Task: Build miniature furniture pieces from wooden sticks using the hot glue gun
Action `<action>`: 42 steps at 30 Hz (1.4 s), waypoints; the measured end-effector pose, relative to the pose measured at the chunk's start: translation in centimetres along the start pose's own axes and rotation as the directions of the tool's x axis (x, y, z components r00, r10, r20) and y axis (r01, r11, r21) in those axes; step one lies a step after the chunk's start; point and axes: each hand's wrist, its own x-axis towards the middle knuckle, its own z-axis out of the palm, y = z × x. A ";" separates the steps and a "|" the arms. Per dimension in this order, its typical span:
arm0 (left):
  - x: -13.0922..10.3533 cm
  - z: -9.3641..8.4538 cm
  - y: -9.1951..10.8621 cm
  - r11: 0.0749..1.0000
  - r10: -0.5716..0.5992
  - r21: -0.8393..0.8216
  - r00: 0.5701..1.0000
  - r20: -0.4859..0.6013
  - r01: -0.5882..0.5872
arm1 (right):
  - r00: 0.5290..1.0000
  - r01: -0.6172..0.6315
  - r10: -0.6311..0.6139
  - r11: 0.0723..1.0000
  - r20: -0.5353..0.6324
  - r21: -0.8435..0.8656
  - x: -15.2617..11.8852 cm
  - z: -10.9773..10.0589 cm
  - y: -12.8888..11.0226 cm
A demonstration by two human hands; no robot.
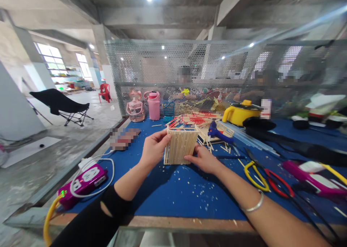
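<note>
Purple power strip (85,180) sits at 8 o'clock on the blue bench (189,196), yellow and red cutters (267,180) at 3 o'clock. Centre: stick box (181,145) stands upright on the bench, left hand (154,148) curled around its left wall, right hand (204,159) fingers pressed against its lower right edge. Beyond at 1 o'clock: blue glue gun (218,133), loose sticks (199,119), yellow pot (240,113); pink bottle (154,105) at 11 o'clock.
</note>
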 end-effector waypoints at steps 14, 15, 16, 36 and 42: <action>1.0 -0.8 -0.5 0.970 -0.241 -0.012 0.966 0.093 0.243 | 0.997 -0.052 0.070 0.941 -0.042 0.333 0.2 -0.7 -0.2; 1.1 -1.0 -0.5 0.951 -0.306 0.002 0.944 0.123 0.308 | 0.995 -0.064 0.086 0.925 -0.041 0.373 0.1 -1.1 -0.3; 1.1 -1.3 -0.6 0.932 -0.361 0.016 0.921 0.147 0.363 | 0.993 -0.092 0.113 0.908 -0.028 0.409 0.1 -1.4 -0.3; 0.2 -0.6 -1.5 0.878 -0.477 0.126 0.821 0.312 0.462 | 0.982 -0.164 0.189 0.861 -0.005 0.481 0.0 -1.8 -0.2; 0.2 -0.9 -1.2 0.857 -0.514 0.129 0.810 0.283 0.499 | 0.968 -0.222 0.251 0.836 0.010 0.502 -0.1 -1.9 -0.3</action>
